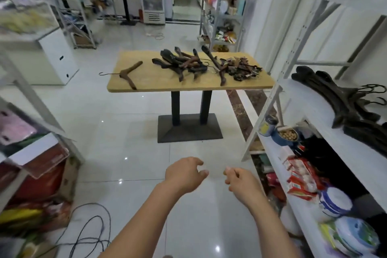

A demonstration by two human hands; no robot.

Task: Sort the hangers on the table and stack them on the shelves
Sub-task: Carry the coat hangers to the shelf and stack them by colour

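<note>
On the table point(159, 85) most of the job is left. One brown hanger point(129, 73) lies alone at the left end w/ its hook past the edge. A tangled heap of wooden hangers point(180, 63) sits mid-table, and a pile of small clip hangers point(243, 68) fills the right end, right against the heap.

Right of the table & nearer the person, a white shelf point(310, 94) holds a stack of dark hangers point(343, 100), hooks bunched together. So approx. one batch looks done, the rest not.

Both hands hang over the floor, well short of the table. Left hand point(184, 174): fingers loosely curled, nothing in it. Right hand point(240, 180): same, loose & empty.

Judging by this, sorting is early-to-mid, w/ at least 2 kinds unsorted on the table plus the lone one. Next is prob. a trip to the table for another lot.
</note>
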